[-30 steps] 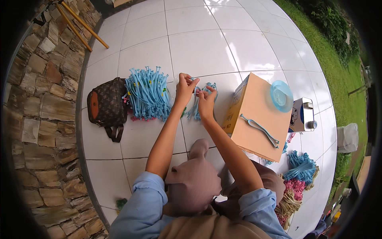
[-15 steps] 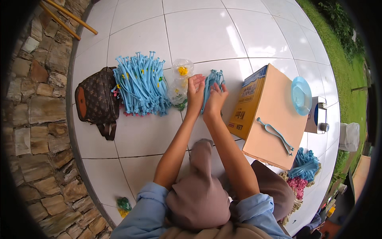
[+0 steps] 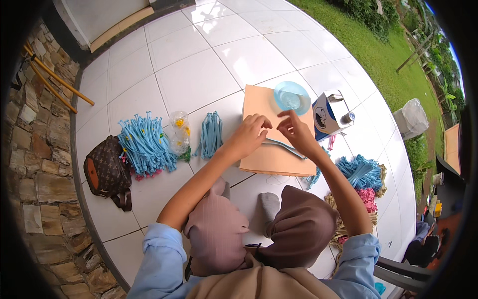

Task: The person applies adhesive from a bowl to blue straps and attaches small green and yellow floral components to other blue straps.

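Above the cardboard box (image 3: 254, 107) my left hand (image 3: 249, 133) is bent at the wrist, its thumb and fingers apart with nothing visible between them. My right hand (image 3: 298, 134) hovers over the box's right half, fingers loosely curved and spread, also with nothing seen in it. Just below both hands, a thin light-blue strap (image 3: 285, 146) lies on the box top, partly hidden by my right hand and wrist. A clear blue plastic bowl (image 3: 292, 98) sits at the box's far edge, beyond my right fingertips. Left of the box, a small bundle of blue straps (image 3: 210, 134) rests on the tiles.
Farther left are clear plastic bags (image 3: 179, 132) with yellow pieces, a large heap of blue straps (image 3: 147, 144) and a brown patterned backpack (image 3: 107, 167). A metal can (image 3: 328, 112) stands right of the box. Blue bundles (image 3: 362, 172) and pink bundles (image 3: 368, 198) lie near my right forearm.
Both hands have left the small blue bundle on the floor and moved right, over the box. The view has turned right, and the hands are farther apart.
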The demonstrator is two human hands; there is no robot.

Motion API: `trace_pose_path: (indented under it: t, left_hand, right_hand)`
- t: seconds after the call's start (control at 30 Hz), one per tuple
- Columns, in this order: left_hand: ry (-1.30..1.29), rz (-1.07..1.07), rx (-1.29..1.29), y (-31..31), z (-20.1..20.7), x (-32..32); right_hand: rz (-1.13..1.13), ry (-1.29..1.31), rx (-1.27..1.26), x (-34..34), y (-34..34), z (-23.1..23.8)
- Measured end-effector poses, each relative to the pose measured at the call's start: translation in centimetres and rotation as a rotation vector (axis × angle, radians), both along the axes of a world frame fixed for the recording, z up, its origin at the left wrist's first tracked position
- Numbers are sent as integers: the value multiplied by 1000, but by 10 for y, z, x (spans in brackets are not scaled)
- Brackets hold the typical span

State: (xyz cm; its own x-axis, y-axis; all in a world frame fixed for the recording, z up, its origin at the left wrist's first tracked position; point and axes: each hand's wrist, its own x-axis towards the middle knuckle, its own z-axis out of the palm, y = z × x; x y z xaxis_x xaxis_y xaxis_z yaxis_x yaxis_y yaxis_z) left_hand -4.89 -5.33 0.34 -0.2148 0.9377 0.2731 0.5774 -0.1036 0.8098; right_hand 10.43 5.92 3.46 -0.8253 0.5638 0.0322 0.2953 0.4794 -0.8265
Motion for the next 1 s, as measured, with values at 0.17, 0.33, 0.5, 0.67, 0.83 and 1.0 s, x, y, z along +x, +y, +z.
trace_pose_path:
  t: [0.17, 0.33, 0.5, 0.67, 0.83, 1.0]
  left_hand:
    - [482, -100, -211, 3, -30, 4]
    - [303, -198, -291, 9, -24, 1]
    - [114, -66, -379, 15, -10, 16]
    - [4, 96, -89, 29, -5, 35]
    - [105, 196, 0, 41, -11, 45]
    - [54, 146, 55, 47, -26, 51]
  right_hand:
    - [-3, -158, 283, 67, -3, -51]
    - [-79, -24, 345, 88, 3, -57]
    - [-270, 11, -68, 98, 5, -56]
    - [-332, 322, -294, 98, 11, -38]
    - [-349, 584, -428, 102, 15, -34]
    - [-420, 762, -563, 100, 14, -27]
